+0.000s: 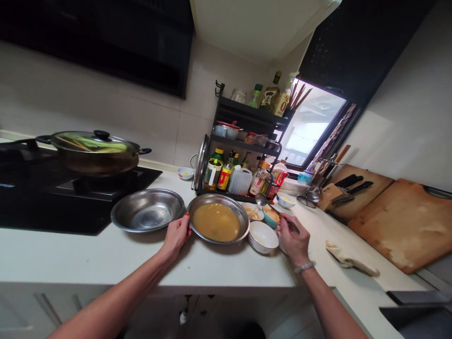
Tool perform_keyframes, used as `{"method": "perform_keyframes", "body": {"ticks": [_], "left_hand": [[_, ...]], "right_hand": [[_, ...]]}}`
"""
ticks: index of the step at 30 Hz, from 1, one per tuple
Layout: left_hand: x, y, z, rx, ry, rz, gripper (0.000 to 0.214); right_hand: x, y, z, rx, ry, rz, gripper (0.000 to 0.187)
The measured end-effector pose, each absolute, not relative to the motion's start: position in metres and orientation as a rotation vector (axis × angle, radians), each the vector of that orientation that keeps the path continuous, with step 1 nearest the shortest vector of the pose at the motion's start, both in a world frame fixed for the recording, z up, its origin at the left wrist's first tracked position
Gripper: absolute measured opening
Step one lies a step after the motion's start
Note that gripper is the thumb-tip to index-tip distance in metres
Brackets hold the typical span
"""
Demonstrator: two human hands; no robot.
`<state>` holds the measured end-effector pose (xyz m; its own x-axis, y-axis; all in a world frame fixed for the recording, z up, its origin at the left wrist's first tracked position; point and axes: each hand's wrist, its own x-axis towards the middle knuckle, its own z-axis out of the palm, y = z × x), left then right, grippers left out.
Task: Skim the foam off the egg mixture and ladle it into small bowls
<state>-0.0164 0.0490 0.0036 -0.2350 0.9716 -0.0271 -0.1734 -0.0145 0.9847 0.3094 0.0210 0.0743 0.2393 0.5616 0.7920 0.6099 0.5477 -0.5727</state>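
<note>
My left hand (177, 235) grips the rim of a steel basin (218, 221) that holds a brownish, cloudy liquid. In my right hand (294, 238) is the handle of a metal ladle (261, 200), its bowl raised over the small bowls to the right of the basin. Beneath the ladle sit a bowl of pale brownish contents (253, 213) and a teal bowl with orange contents (271, 216). A white bowl (263, 238) stands against the basin's right side. On the left, a second steel basin (147, 211) shows only its shiny inside.
A lidded pot (97, 153) with green food rests on the black cooktop (52, 207). Behind the basins, a black rack (247, 136) carries several bottles. Cutting boards (406, 221) and knives lean at the right, above a cloth (349, 260) and the sink's edge.
</note>
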Motion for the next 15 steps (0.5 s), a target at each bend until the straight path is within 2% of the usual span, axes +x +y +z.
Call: {"method": "perform_keyframes", "body": {"ticks": [4,15], "left_hand": [[-0.016,0.049,0.005,0.953,1.249,1.452,0.049],[-0.017,0.049,0.004,0.980,1.256,1.442,0.050]], "right_hand": [[0.297,0.013,0.078,-0.986,-1.498,-0.109,0.014],[0.253,-0.006,0.068,-1.123,-1.417,0.473,0.033]]}}
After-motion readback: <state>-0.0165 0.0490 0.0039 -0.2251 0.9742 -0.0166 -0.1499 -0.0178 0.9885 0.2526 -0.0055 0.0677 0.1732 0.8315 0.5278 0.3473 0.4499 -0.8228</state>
